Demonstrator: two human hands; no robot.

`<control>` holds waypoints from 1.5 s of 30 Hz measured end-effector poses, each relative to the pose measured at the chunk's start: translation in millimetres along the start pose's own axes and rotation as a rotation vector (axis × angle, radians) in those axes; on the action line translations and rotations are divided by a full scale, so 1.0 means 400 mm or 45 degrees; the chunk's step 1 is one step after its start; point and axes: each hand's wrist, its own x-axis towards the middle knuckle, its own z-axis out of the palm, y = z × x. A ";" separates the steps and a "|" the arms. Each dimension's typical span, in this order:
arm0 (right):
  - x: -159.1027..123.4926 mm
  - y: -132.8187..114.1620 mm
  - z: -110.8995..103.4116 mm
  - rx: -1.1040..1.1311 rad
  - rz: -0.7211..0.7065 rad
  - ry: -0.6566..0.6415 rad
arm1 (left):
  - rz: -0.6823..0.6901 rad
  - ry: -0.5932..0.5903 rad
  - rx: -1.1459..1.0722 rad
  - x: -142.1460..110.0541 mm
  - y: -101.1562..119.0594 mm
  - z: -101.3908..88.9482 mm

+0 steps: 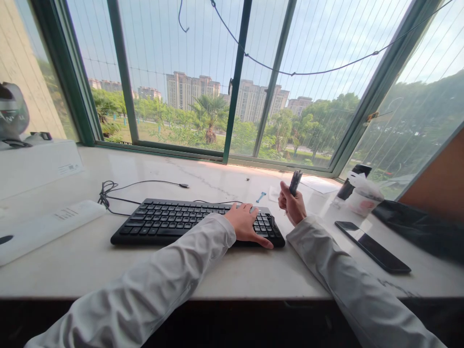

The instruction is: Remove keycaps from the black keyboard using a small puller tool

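A black keyboard lies on the white marble-patterned counter. My left hand rests with spread fingers on its right part, beside the number pad, the thumb stretched toward the front edge. To the right of the keyboard, my right hand is raised and closed around a small black object with an uneven top; its exact kind cannot be made out. A small dark piece stands up at the number pad's right edge. Behind the keyboard lies a small light-blue plastic tool.
A black cable lies coiled behind the keyboard's left end. At left are a long white object and a white box. To the right lie a black phone, a white plastic-wrapped container and a black bag. Windows border the counter's back.
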 end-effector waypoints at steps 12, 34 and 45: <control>0.052 -0.013 -0.130 -1.055 0.074 -1.019 | -0.018 -0.054 -0.054 0.006 -0.003 0.001; 0.033 0.029 -0.081 -0.667 0.326 -0.803 | 0.238 0.640 -0.039 0.016 0.000 -0.016; 0.034 0.038 -0.080 -0.710 0.267 -0.833 | 0.031 0.660 -0.118 0.012 -0.001 -0.019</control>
